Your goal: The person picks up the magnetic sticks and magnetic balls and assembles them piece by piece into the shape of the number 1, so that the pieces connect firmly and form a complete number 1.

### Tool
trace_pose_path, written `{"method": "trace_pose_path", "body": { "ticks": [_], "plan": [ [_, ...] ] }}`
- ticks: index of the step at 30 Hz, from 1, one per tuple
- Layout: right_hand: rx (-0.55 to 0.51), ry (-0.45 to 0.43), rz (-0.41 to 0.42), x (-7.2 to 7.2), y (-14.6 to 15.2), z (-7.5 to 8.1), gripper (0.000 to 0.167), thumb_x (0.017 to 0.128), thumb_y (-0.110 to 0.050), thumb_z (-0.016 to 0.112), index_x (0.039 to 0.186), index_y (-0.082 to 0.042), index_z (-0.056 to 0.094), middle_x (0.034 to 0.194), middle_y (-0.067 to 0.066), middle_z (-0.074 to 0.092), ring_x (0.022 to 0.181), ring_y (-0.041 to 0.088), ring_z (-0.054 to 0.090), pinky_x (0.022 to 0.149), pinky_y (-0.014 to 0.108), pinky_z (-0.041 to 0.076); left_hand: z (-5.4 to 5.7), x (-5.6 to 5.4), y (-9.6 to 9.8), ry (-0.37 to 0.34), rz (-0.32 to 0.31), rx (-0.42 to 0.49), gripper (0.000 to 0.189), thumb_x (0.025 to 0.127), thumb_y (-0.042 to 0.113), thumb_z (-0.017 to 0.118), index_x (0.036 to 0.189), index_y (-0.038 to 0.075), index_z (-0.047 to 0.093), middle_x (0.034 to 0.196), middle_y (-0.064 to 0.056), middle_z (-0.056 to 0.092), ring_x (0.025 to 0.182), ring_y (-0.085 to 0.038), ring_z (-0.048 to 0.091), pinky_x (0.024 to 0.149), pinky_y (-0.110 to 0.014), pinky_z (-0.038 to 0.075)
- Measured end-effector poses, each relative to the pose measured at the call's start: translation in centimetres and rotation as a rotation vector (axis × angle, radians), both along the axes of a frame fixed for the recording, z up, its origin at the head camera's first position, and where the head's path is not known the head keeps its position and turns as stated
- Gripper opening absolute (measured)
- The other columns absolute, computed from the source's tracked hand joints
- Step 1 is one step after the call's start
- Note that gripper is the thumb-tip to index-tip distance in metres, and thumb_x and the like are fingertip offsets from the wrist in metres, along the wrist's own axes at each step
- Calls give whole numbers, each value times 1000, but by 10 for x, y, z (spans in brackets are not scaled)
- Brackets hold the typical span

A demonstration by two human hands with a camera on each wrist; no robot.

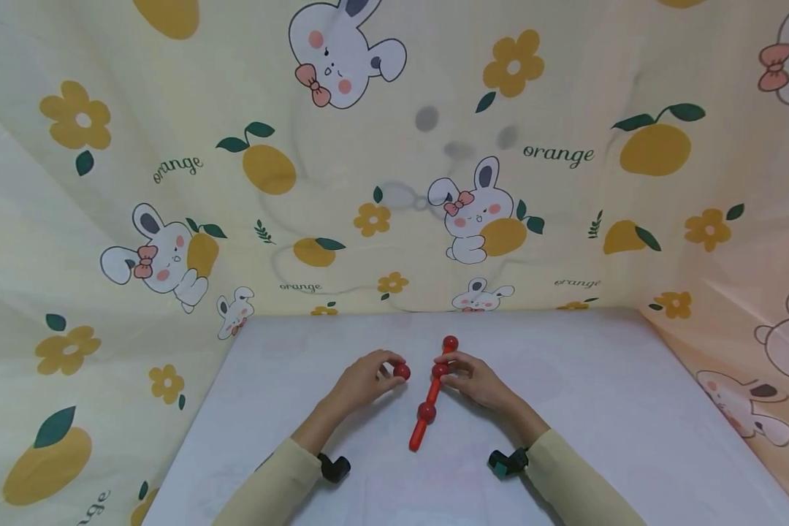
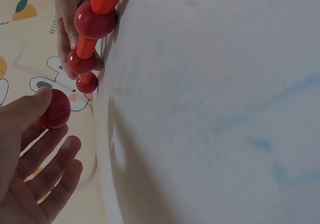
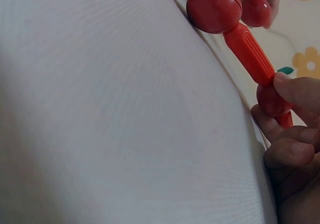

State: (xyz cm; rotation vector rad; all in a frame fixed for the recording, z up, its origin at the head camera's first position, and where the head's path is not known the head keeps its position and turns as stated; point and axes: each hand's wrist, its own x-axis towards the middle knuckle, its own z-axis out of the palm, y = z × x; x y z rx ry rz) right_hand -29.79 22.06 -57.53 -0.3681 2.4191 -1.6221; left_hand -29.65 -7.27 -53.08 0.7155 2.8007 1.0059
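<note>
My left hand pinches a loose dark red ball between thumb and fingertips, apart from everything else. Just to its right lies a chain of red balls joined by orange-red rods, slanting from the near end up to a ball at the far end. Thumb and fingers of my right hand grip the chain at a middle ball. A lower ball and the near rod show large in the left wrist view. In the right wrist view, fingertips hide part of the gripped ball.
The white table reaches back to a cream cloth printed with rabbits, oranges and flowers, which also hangs at both sides. A dark wrist camera sits at the left wrist, and another camera at the right.
</note>
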Motion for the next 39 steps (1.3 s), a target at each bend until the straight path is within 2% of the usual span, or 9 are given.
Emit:
{"method": "trace_pose_path", "body": {
  "ticks": [10, 13, 15, 18, 22, 30, 39],
  "plan": [
    [16, -3, -18, 2, -1, 1, 41, 102, -22, 75, 142, -19, 68, 151, 9, 59, 134, 38, 52, 90, 40, 50, -3, 12, -12, -14, -5, -7, 35, 98, 32, 82, 131, 24, 72, 119, 8, 71, 101, -11, 66, 83, -29, 57],
    [6, -2, -30, 3, -1, 2, 41, 102, -23, 76, 142, -19, 68, 155, 9, 56, 135, 36, 50, 89, 38, 50, -4, 15, -15, -16, -7, -4, 34, 98, 31, 82, 130, 25, 72, 119, 9, 72, 102, -12, 67, 85, -28, 57],
    [-2, -7, -31, 3, -1, 2, 41, 101, -23, 76, 142, -19, 68, 152, 9, 58, 127, 34, 51, 82, 35, 51, -5, 18, -18, -15, -9, -1, 34, 98, 30, 82, 129, 25, 73, 119, 9, 72, 103, -14, 67, 85, -28, 57],
    [2, -2, -43, 4, -2, 2, 42, 101, -22, 77, 142, -17, 68, 147, 11, 60, 97, 27, 57, 69, 27, 48, -4, 22, -22, -18, -13, -2, 33, 97, 29, 83, 129, 24, 73, 119, 9, 71, 104, -16, 68, 86, -29, 57],
    [25, -9, -69, 4, -3, 2, 42, 101, -21, 77, 142, -17, 69, 142, 12, 62, 69, 21, 51, 61, 24, 44, -4, 27, -28, -20, -37, -13, 33, 97, 28, 83, 128, 24, 72, 116, 10, 71, 102, -13, 67, 86, -29, 57],
    [52, -19, -97, 4, -3, 2, 40, 100, -20, 78, 140, -21, 71, 133, 9, 68, 64, 18, 49, 59, 22, 44, -7, 35, -37, -46, -107, 0, 35, 97, 30, 83, 129, 24, 72, 115, 11, 71, 101, -12, 66, 87, -29, 57],
    [67, -33, -118, 5, -4, 3, 39, 100, -17, 78, 138, -23, 72, 127, 7, 69, 59, 17, 47, 56, 22, 42, -6, 45, -43, -149, -139, 1, 34, 96, 31, 84, 127, 28, 72, 110, 18, 69, 100, -6, 64, 88, -28, 56]
  ]
}}
